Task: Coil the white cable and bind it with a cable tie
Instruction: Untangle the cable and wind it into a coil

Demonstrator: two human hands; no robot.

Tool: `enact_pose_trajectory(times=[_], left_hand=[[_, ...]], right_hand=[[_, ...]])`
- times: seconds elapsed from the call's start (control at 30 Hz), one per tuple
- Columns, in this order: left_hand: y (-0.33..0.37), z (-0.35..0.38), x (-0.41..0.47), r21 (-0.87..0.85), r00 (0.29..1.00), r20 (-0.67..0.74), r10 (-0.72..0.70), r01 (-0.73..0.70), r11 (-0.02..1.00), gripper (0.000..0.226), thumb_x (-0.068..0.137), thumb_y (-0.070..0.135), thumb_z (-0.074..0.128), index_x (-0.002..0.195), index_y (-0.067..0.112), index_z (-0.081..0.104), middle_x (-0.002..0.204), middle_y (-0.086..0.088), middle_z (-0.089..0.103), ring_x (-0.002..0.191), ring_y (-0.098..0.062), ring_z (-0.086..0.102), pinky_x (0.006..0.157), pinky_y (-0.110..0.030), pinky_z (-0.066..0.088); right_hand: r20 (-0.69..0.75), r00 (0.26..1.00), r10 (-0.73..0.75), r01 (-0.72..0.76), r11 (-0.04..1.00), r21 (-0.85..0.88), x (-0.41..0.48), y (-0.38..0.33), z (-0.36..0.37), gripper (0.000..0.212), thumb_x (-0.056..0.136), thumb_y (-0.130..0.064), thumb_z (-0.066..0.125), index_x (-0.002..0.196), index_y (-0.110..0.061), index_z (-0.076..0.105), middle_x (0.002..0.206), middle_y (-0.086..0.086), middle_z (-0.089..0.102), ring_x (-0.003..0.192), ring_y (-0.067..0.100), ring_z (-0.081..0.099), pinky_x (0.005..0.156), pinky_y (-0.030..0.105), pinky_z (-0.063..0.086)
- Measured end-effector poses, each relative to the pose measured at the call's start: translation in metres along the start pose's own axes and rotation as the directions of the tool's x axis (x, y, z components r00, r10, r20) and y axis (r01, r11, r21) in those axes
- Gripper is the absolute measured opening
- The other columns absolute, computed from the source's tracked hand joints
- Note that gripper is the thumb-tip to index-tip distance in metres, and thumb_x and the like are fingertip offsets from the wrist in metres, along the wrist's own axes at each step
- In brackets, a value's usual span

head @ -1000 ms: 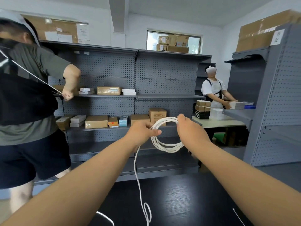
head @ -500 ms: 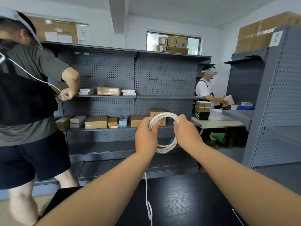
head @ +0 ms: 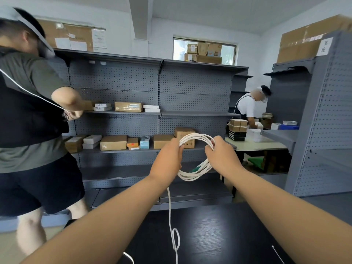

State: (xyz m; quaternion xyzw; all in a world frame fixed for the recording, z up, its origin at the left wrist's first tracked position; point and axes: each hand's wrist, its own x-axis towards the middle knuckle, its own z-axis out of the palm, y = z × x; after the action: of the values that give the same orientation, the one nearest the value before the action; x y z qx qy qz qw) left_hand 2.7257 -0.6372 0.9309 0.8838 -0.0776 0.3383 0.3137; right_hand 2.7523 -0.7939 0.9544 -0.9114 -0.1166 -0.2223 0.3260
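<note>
White cable [head: 192, 175] sits coiled at frame centre, raised above the desk [head: 219, 235]. Left hand [head: 167, 161] and right hand [head: 222, 159] grip opposite sides, fingers [head: 210, 147] curled round the loops, evidently to hold the turns together. Loose tail hangs to the desk, so coiling appears unfinished.

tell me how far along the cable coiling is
Done: several loops of the white cable form a coil. In hand: the left hand and right hand grip that coil on opposite sides. To do: a loose tail hangs to the black table, and no tie binds the coil; a thin white strip on the table, possibly the tie, lies untouched.
</note>
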Motion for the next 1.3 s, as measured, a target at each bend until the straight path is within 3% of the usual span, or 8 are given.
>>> enact_pose_trajectory(times=[0.17, 0.33, 0.57, 0.67, 0.8, 0.97, 1.07, 1.3], left_hand=[[0.004, -0.01, 0.012, 0.264, 0.964, 0.188, 0.186, -0.232, 0.936, 0.008, 0.096, 0.015, 0.04, 0.088, 0.016, 0.041, 0.082, -0.007, 0.049, 0.063, -0.021, 0.048, 0.056, -0.039, 0.039], [0.003, -0.015, 0.011, 0.396, 0.881, 0.345, 0.323, -0.448, 0.801, 0.017, 0.091, 0.006, 0.042, 0.108, 0.009, 0.045, 0.093, -0.008, 0.045, 0.073, -0.028, 0.051, 0.06, -0.045, 0.045], [-0.005, -0.01, 0.009, 0.197, 0.961, 0.162, 0.222, -0.252, 0.947, 0.02, 0.094, 0.031, 0.048, 0.097, 0.012, 0.051, 0.086, -0.005, 0.059, 0.077, -0.024, 0.055, 0.063, -0.037, 0.043], [-0.012, -0.01, 0.008, -0.018, 0.987, 0.132, 0.096, -0.095, 0.995, 0.013, 0.091, 0.034, 0.053, 0.092, 0.021, 0.051, 0.076, 0.006, 0.056, 0.071, -0.014, 0.054, 0.059, -0.025, 0.039], [-0.016, -0.013, 0.005, -0.157, 0.993, 0.118, -0.005, 0.024, 0.987, 0.01, 0.092, 0.031, 0.053, 0.093, 0.021, 0.053, 0.075, 0.003, 0.058, 0.069, -0.016, 0.058, 0.061, -0.028, 0.045], [-0.015, -0.013, 0.004, 0.042, 0.995, 0.096, 0.025, -0.029, 0.999, 0.014, 0.097, 0.024, 0.039, 0.099, 0.014, 0.048, 0.079, -0.007, 0.059, 0.074, -0.029, 0.058, 0.066, -0.041, 0.047], [-0.016, -0.014, 0.005, 0.186, 0.993, 0.102, 0.054, -0.073, 0.98, 0.01, 0.097, 0.017, 0.038, 0.098, 0.011, 0.046, 0.073, -0.008, 0.057, 0.067, -0.03, 0.057, 0.06, -0.042, 0.044], [-0.005, -0.013, 0.003, 0.404, 0.938, 0.264, 0.224, -0.318, 0.858, 0.011, 0.091, 0.009, 0.041, 0.102, 0.009, 0.043, 0.081, -0.009, 0.053, 0.067, -0.03, 0.053, 0.053, -0.036, 0.032]], right_hand=[[0.081, 0.955, -0.284, 0.293, 0.875, -0.384, 0.0, -0.003, -0.011, 0.014, 0.093, -0.034, 0.044, 0.098, -0.021, 0.041, 0.08, -0.004, 0.052, 0.068, 0.023, 0.049, 0.053, 0.03, 0.03], [0.303, 0.864, -0.403, 0.502, 0.735, -0.455, -0.001, -0.01, -0.009, 0.024, 0.098, -0.031, 0.035, 0.112, -0.013, 0.043, 0.091, 0.004, 0.056, 0.074, 0.026, 0.056, 0.059, 0.037, 0.041], [0.209, 0.942, -0.262, 0.326, 0.86, -0.392, -0.003, -0.009, 0.004, 0.005, 0.097, -0.017, 0.032, 0.093, -0.017, 0.035, 0.075, 0.003, 0.045, 0.064, 0.023, 0.046, 0.046, 0.03, 0.024], [0.127, 0.98, -0.154, 0.184, 0.946, -0.266, -0.001, -0.002, 0.007, 0.011, 0.098, -0.018, 0.032, 0.088, -0.016, 0.035, 0.07, 0.002, 0.047, 0.06, 0.022, 0.047, 0.045, 0.029, 0.024], [0.06, 0.993, -0.101, 0.109, 0.984, -0.14, -0.001, 0.005, 0.008, 0.018, 0.1, -0.026, 0.032, 0.085, -0.014, 0.037, 0.073, 0.005, 0.051, 0.058, 0.02, 0.046, 0.048, 0.03, 0.027], [0.106, 0.992, -0.071, 0.079, 0.994, -0.07, -0.003, 0.006, 0.013, 0.024, 0.099, -0.029, 0.034, 0.078, -0.018, 0.038, 0.077, 0.005, 0.054, 0.064, 0.018, 0.05, 0.051, 0.029, 0.032], [0.167, 0.979, -0.116, 0.143, 0.976, -0.161, -0.005, 0.003, 0.007, 0.026, 0.097, -0.03, 0.037, 0.072, -0.023, 0.035, 0.071, -0.001, 0.051, 0.063, 0.017, 0.05, 0.048, 0.029, 0.03], [0.225, 0.903, -0.366, 0.428, 0.74, -0.518, -0.008, -0.011, 0.01, 0.017, 0.094, -0.019, 0.037, 0.107, -0.01, 0.042, 0.09, 0.01, 0.06, 0.073, 0.031, 0.058, 0.054, 0.034, 0.033]])
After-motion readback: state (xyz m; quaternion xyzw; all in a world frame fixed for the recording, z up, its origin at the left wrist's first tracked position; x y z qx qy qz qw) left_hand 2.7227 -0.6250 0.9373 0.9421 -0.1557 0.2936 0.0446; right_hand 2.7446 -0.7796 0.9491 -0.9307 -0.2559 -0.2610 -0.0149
